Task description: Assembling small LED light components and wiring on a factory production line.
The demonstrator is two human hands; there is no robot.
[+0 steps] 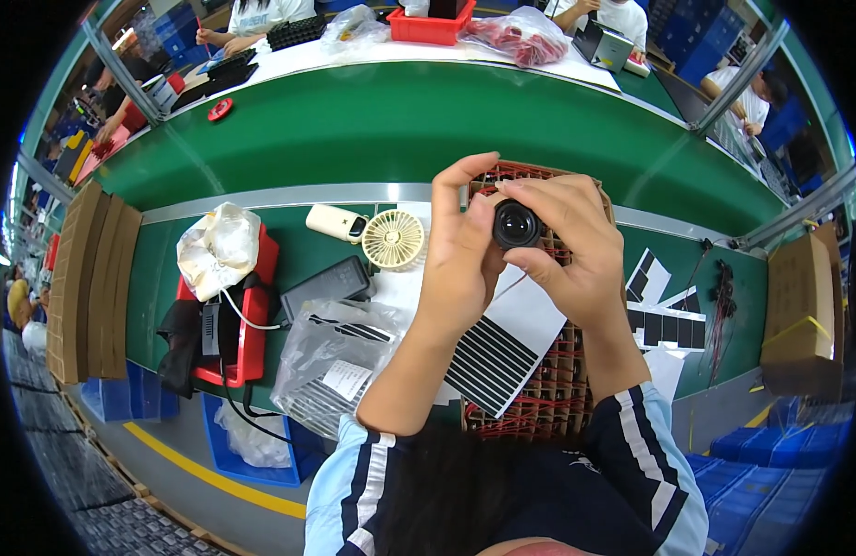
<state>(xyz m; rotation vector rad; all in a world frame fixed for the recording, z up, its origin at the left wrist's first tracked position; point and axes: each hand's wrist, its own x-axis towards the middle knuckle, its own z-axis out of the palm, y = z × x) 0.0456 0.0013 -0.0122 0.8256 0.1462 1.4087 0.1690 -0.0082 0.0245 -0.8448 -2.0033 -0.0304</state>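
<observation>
Over the middle of the bench I hold up a small round black part point(518, 224) with a raised rim and a glossy dark centre. My left hand point(463, 246) grips its left side near the thumb, while the index finger points up and away. Around its top and right side curl the fingers of my right hand point(581, 236), with the thumb at its lower edge. Below my hands is a divided cardboard box point(562, 371) with red wires in its cells. A white sheet of black adhesive strips point(493, 364) lies partly over that box.
To the left are a red bin point(268, 255), a cream handheld fan point(393, 239), a black case point(326, 284) and a clear bag of strips point(330, 357). More black-patterned sheets point(664, 329) and dark cables point(722, 296) lie right. Cardboard boxes point(803, 310) flank the bench; people work opposite.
</observation>
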